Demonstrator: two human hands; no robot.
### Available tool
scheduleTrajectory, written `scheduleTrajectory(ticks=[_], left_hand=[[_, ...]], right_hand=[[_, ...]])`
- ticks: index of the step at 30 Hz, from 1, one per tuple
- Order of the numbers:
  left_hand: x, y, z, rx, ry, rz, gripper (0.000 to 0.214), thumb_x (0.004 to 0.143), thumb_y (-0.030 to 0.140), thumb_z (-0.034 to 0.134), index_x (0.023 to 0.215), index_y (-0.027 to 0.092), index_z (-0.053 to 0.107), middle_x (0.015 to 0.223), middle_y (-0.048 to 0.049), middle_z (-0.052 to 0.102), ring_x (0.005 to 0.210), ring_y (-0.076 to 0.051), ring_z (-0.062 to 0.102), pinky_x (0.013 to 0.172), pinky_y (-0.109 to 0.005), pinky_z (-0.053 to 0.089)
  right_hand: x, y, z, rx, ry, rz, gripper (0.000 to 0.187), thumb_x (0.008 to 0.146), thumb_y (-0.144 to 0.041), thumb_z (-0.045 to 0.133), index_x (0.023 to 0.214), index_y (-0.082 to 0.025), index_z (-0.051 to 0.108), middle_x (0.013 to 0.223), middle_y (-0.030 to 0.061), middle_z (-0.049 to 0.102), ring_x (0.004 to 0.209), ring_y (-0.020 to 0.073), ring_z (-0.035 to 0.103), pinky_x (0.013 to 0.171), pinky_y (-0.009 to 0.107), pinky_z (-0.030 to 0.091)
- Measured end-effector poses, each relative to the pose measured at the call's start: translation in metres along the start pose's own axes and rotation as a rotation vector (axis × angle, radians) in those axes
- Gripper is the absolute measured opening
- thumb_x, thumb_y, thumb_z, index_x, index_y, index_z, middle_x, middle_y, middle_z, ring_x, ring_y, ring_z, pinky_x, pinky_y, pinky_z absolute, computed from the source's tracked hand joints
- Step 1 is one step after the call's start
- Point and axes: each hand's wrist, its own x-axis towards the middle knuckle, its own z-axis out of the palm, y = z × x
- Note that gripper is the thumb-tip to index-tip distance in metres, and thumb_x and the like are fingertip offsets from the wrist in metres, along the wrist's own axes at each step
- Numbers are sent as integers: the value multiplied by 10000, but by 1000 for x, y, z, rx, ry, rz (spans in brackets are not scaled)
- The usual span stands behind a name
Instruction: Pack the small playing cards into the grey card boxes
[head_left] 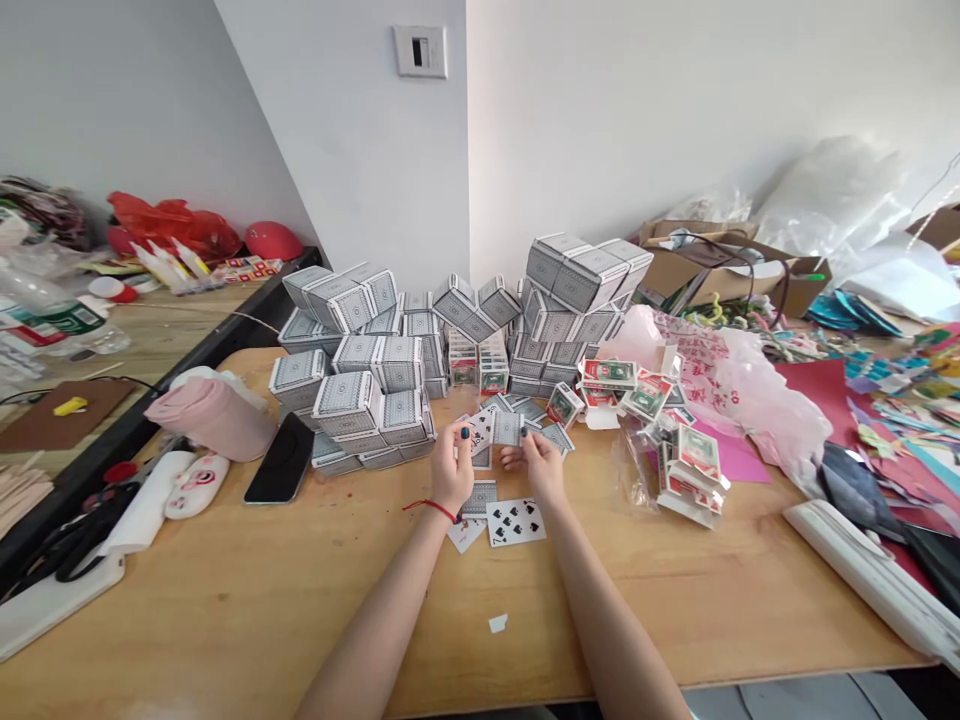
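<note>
face-up card [517, 522]: 7, spade signs | plastic bag [739, 385]: red print, unreadable

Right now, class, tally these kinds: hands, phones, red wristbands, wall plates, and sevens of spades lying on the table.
Hands: 2 (left hand, right hand)
Phone: 1
Red wristband: 1
Wall plate: 1
Seven of spades on the table: 1
Total: 6
</note>
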Motion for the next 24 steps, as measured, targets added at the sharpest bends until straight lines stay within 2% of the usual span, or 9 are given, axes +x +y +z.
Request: scheduleTrajectory(ticks=[3, 5, 7, 10, 11, 13, 15, 19, 24], left_hand=[[9, 15, -12, 92, -106, 10, 155, 833, 253, 401, 904, 183, 519, 839, -37, 571, 749, -131, 539, 697, -257, 436], [9, 21, -23, 148, -283, 25, 143, 811, 226, 423, 893, 193, 535, 872, -35, 568, 751, -131, 539, 674, -250, 444], [3, 22, -37, 226, -425, 26, 160, 787, 207, 446, 912, 207, 547, 905, -39, 555, 785, -148, 539, 692, -270, 449], [-14, 19, -55, 357, -524, -5, 307, 694, 229, 582, 995, 219, 530, 1020, -55, 513, 967, -208, 494, 852, -348, 406], [-21, 16, -60, 405, -545, -30, 404, 646, 236, 631, 1033, 218, 516, 1052, -64, 496, 1015, -233, 466, 880, -374, 387], [-35, 12, -66, 517, -562, -100, 559, 556, 223, 698, 1076, 206, 495, 1093, -84, 467, 1030, -270, 440, 881, -411, 375], [-45, 9, -68, 588, -537, -141, 557, 552, 207, 696, 1071, 198, 492, 1123, -98, 442, 1018, -276, 438, 878, -425, 365], [-52, 4, -66, 591, -525, -208, 574, 556, 207, 689, 1078, 172, 453, 1046, -102, 481, 990, -260, 454, 850, -388, 374], [-49, 1, -67, 603, -535, -331, 499, 519, 246, 707, 939, 151, 455, 901, -70, 521, 883, -239, 505, 770, -342, 402]], right_hand=[[4, -11, -9, -37, 105, -6, 434, 733, -520, 489, 964, -153, 510, 525, 8, 603, 393, 130, 532, 402, 242, 431], [1, -19, -18, -181, 103, -47, 449, 723, -458, 526, 1057, -159, 493, 539, -6, 600, 394, 123, 516, 402, 236, 415], [-8, -26, -27, -414, -19, -68, 361, 704, -406, 557, 972, -164, 564, 569, 1, 602, 426, 120, 508, 435, 246, 419], [-29, -32, -38, -761, -248, -128, 310, 619, -315, 653, 910, -212, 623, 770, 28, 628, 610, 149, 551, 617, 296, 457], [-37, -32, -41, -846, -327, -135, 399, 584, -272, 680, 975, -231, 609, 891, 41, 615, 698, 165, 561, 679, 308, 453], [-51, -29, -45, -963, -382, -143, 571, 539, -184, 693, 1089, -232, 551, 1050, 66, 549, 914, 207, 533, 798, 320, 420], [-61, -24, -47, -1036, -375, -153, 589, 545, -137, 667, 1110, -218, 522, 1067, 74, 516, 1030, 225, 473, 859, 324, 383], [-69, -18, -47, -1084, -338, -135, 358, 592, -147, 616, 940, -200, 548, 978, 63, 520, 949, 210, 505, 815, 308, 397], [-68, -20, -52, -1009, -287, -110, 47, 722, -234, 500, 754, -211, 525, 767, 19, 564, 649, 163, 555, 604, 268, 413]])
